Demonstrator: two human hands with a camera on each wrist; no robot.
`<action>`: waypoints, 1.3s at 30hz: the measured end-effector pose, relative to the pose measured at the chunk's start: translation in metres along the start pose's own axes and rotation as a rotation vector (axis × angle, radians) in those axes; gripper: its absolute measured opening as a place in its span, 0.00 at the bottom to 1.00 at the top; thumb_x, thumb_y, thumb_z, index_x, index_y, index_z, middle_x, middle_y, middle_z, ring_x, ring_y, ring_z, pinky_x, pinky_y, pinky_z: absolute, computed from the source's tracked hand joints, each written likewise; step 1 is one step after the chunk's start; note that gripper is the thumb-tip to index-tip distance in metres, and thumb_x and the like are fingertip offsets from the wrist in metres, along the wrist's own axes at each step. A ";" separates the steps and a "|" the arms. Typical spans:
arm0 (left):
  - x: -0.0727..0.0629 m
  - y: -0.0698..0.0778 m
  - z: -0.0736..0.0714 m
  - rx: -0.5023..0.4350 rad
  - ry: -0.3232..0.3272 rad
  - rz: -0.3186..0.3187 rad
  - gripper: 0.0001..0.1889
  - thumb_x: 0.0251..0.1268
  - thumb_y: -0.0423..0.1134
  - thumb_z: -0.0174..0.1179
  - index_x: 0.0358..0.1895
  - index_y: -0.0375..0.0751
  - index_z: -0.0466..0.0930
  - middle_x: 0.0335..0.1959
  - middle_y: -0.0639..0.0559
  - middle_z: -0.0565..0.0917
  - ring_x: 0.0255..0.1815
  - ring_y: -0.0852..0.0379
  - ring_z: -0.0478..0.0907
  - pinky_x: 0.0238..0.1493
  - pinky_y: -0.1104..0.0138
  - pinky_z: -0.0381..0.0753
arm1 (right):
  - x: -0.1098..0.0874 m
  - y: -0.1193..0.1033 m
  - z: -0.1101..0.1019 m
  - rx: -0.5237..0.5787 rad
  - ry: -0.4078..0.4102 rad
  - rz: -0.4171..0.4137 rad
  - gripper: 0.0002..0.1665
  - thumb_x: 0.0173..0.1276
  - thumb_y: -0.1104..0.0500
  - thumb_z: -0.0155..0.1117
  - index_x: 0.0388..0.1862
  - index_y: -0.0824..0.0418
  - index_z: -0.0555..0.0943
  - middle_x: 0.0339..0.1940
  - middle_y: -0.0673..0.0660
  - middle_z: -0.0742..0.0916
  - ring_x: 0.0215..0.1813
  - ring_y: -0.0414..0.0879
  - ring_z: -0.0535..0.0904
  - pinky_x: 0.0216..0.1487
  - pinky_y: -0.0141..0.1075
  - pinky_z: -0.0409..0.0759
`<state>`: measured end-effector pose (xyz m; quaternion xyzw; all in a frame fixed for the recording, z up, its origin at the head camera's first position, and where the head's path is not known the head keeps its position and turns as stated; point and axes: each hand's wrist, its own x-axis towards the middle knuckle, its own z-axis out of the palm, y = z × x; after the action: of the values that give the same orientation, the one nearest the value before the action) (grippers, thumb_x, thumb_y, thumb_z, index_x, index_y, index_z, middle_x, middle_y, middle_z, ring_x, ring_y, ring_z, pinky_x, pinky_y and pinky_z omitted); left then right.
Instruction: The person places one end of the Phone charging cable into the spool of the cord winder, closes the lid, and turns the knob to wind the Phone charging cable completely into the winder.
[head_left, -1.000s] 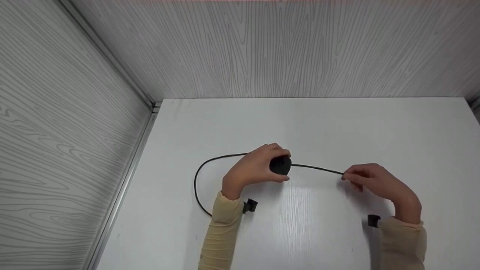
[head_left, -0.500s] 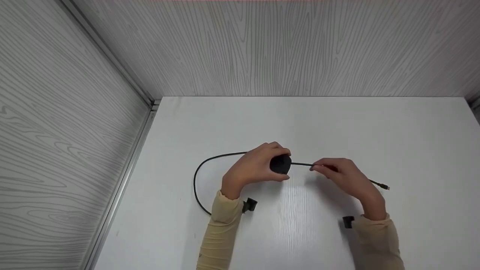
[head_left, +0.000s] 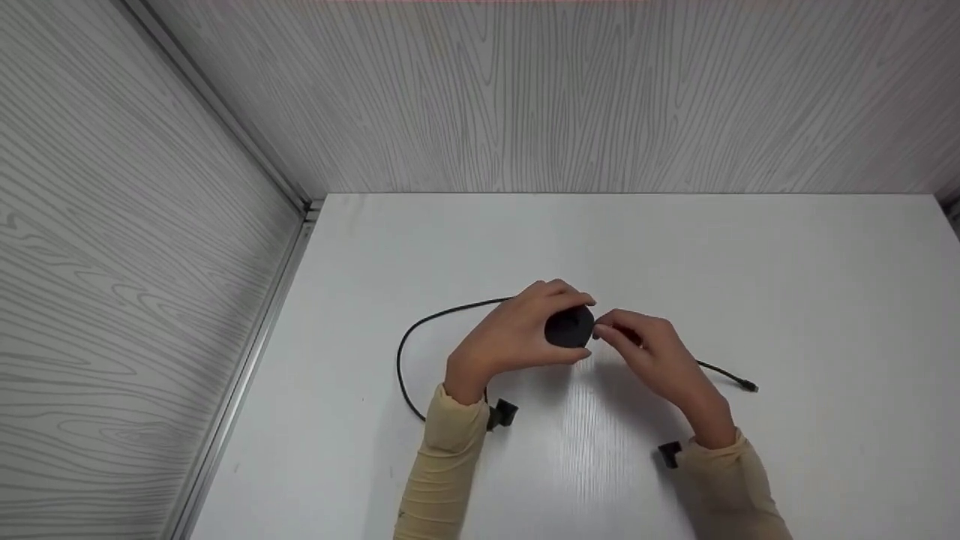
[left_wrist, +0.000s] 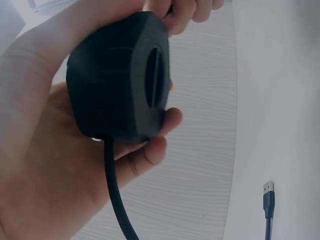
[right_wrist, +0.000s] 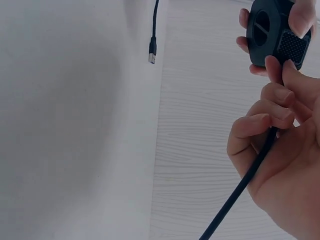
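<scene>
My left hand grips a black faceted cable winder between thumb and fingers. The winder has a round recess crossed by a bar, plain in the left wrist view, and a textured side panel. From its left side a black cable loops round to my left sleeve. My right hand pinches the cable right at the winder's other side, fingertips against the edge. The cable then runs back under the palm to a small plug behind the right wrist. A metal USB plug lies beyond the left hand.
Both hands are over a white tabletop. A grey wood-grain panel rises at its far edge, another wall panel at its left. Black wrist camera mounts stick out from both sleeves.
My right hand has slid left along the cable up to the winder, and the cable's plug now shows behind the wrist. My left hand keeps its hold, shifted slightly right.
</scene>
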<state>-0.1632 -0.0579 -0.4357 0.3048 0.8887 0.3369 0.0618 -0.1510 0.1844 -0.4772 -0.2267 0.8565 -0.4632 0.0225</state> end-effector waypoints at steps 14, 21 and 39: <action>0.001 0.008 -0.009 -0.043 0.139 0.148 0.31 0.61 0.51 0.74 0.67 0.54 0.78 0.64 0.60 0.80 0.59 0.63 0.77 0.60 0.67 0.80 | -0.002 -0.009 -0.004 -0.005 0.190 -0.219 0.09 0.77 0.66 0.64 0.40 0.56 0.89 0.25 0.42 0.82 0.25 0.33 0.65 0.31 0.30 0.68; -0.001 0.008 -0.010 -0.044 0.145 0.152 0.31 0.60 0.51 0.75 0.67 0.54 0.78 0.64 0.60 0.80 0.59 0.63 0.78 0.60 0.68 0.79 | -0.004 -0.006 -0.010 0.060 0.192 -0.251 0.12 0.75 0.70 0.63 0.38 0.55 0.87 0.20 0.44 0.76 0.24 0.31 0.61 0.27 0.33 0.64; -0.017 0.002 -0.031 -0.080 0.214 0.167 0.31 0.62 0.49 0.74 0.68 0.52 0.77 0.65 0.57 0.80 0.60 0.63 0.77 0.60 0.66 0.81 | -0.015 0.001 -0.047 0.272 0.238 -0.216 0.12 0.77 0.75 0.56 0.36 0.69 0.85 0.19 0.51 0.70 0.21 0.42 0.57 0.22 0.36 0.57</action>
<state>-0.1582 -0.0839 -0.4126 0.3371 0.8477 0.4067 -0.0495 -0.1497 0.2276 -0.4543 -0.2559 0.7533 -0.5979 -0.0982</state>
